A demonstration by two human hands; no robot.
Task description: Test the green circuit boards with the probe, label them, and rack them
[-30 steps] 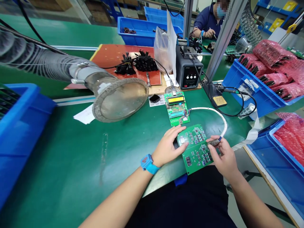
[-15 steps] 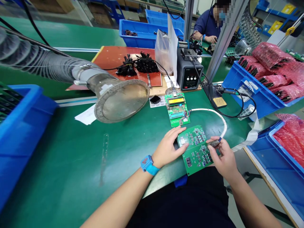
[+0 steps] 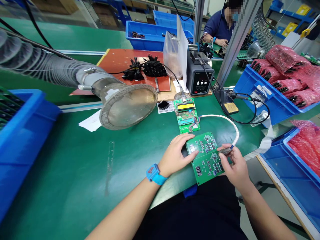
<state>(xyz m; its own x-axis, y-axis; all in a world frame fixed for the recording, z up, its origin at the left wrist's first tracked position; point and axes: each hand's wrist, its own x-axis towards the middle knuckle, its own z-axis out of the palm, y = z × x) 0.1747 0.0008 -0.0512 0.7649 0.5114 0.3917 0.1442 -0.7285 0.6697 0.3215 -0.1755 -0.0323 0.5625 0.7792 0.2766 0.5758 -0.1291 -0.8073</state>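
Observation:
A green circuit board panel (image 3: pixel 206 160) with small chips and a three-digit display lies near the table's front edge. My left hand (image 3: pixel 175 154) grips its left side, thumb over the top face and fingers along the far corner. In my right hand (image 3: pixel 235 165) is a dark, taped programming probe (image 3: pixel 225 151), pinched between thumb and fingers. Its tip meets the right part of the board; the exact contact is hidden. A white sleeved cable (image 3: pixel 235 128) runs from the probe to a green programmer board (image 3: pixel 186 115) with a lit yellow screen.
A fume extraction hose (image 3: pixel 127 106) hangs over the left side. Behind stand a soldering station (image 3: pixel 200 78) and an iron holder (image 3: pixel 226 100). Blue bins (image 3: pixel 250 85) with pink-wrapped boards are at right, another blue bin (image 3: pixel 22 126) at left. A co-worker (image 3: pixel 220 26) sits across.
My left hand has shifted very slightly to the left along the board. The right hand and probe look the same.

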